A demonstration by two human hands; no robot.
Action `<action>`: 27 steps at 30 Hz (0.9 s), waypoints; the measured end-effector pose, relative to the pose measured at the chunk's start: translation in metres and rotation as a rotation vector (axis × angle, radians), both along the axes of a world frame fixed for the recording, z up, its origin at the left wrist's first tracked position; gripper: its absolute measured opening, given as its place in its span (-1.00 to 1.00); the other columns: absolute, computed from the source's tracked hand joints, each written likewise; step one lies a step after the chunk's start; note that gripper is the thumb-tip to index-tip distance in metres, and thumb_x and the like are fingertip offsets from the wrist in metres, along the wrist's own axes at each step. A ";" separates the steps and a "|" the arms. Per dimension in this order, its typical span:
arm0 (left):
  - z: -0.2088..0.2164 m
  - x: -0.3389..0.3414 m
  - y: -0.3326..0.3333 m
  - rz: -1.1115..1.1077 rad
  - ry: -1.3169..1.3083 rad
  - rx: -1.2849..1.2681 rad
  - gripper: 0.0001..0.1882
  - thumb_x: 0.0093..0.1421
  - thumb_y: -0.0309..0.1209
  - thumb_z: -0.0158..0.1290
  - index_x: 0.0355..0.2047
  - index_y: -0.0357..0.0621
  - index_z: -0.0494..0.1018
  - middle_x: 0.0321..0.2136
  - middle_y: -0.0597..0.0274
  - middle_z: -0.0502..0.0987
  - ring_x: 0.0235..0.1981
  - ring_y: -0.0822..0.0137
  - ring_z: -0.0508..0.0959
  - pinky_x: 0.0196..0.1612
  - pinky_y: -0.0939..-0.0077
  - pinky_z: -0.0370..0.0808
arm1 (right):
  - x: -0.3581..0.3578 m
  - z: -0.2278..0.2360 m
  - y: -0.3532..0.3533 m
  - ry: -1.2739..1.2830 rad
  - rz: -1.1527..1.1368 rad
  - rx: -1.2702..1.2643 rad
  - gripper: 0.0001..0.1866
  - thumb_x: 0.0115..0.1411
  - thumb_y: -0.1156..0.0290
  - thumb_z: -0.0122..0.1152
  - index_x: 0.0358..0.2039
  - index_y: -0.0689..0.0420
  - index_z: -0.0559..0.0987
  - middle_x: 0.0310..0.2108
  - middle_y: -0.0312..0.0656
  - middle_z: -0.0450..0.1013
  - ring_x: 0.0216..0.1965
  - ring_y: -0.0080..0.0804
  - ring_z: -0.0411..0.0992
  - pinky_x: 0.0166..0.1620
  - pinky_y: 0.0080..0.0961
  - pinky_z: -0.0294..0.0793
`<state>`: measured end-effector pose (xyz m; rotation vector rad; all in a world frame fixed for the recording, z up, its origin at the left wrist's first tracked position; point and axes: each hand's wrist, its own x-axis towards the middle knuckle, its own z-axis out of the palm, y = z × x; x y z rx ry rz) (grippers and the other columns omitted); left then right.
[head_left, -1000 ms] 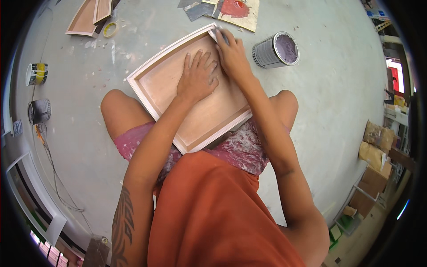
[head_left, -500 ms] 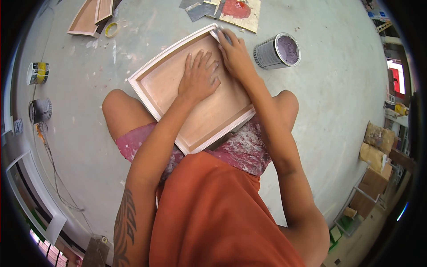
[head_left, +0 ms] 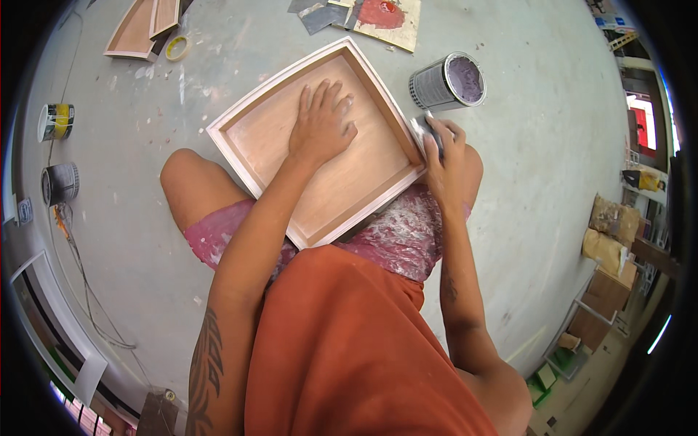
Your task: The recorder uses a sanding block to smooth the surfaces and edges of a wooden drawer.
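**Pad at right-hand rim; left hand flat in tray**

Right hand: fingers curled and closed round a small dark pad with a pale face. Pad sits at the outer edge of the tray's right side, near its lower right corner; cannot tell whether it presses on the wood.

Left hand: open, palm down, fingers spread on the inner panel, grasping nothing.

Wooden tray: shallow, pale-rimmed, turned askew over the person's folded legs, near edge by the orange shirt.

Change: one second and half a second ago the right hand and pad were at the tray's far corner; now down the right side, with the inside of that wall uncovered. Left hand and tray nearly as before.

Surroundings: open tin of purplish paste just beyond the pad, the closest object to the right hand's working side. Left hand covers part of the panel. Farther out: red-smeared board ahead, yellow tape roll beside other wooden pieces, yellow-banded can and dark can at far left.
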<state>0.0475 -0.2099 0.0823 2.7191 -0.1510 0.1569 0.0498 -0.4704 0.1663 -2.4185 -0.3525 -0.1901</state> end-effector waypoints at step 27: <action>-0.009 -0.002 0.004 0.026 -0.050 0.003 -0.44 0.29 -0.10 0.11 0.27 0.05 0.51 0.41 0.07 0.31 0.52 0.05 0.14 0.59 -0.11 -0.14 | 0.088 -0.046 0.096 -0.267 0.023 -0.345 -0.72 0.28 0.14 0.33 -0.38 0.07 0.53 -0.39 -0.09 0.59 -0.39 0.01 0.59 -0.32 -0.07 0.52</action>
